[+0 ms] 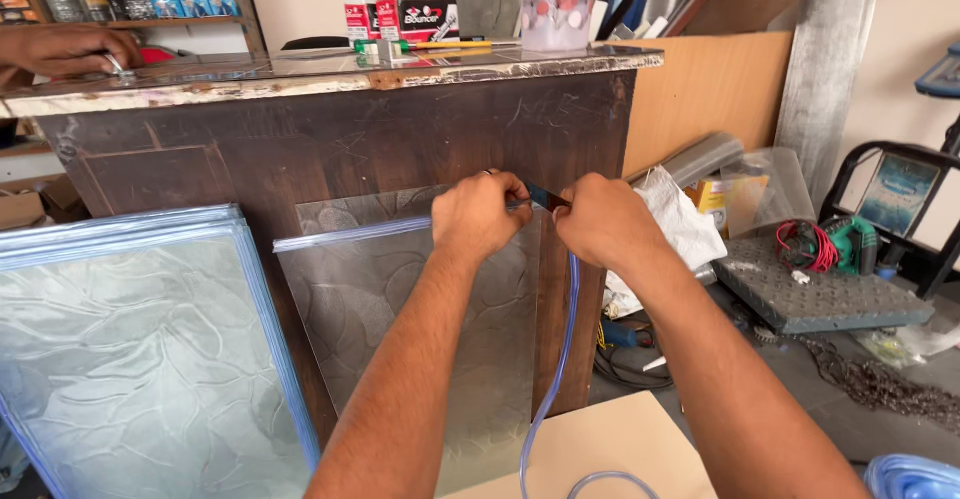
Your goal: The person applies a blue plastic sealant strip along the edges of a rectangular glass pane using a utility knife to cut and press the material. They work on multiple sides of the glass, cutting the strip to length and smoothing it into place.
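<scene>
Against the dark wooden bench, your left hand and right hand both pinch the blue edging strip onto the glass pane's top corner.

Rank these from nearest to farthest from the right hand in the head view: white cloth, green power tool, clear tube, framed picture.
From the right hand:
1. Clear tube, directly below the hand.
2. White cloth, just right of it.
3. Green power tool, farther right on the floor.
4. Framed picture, far right, against the chair.
</scene>
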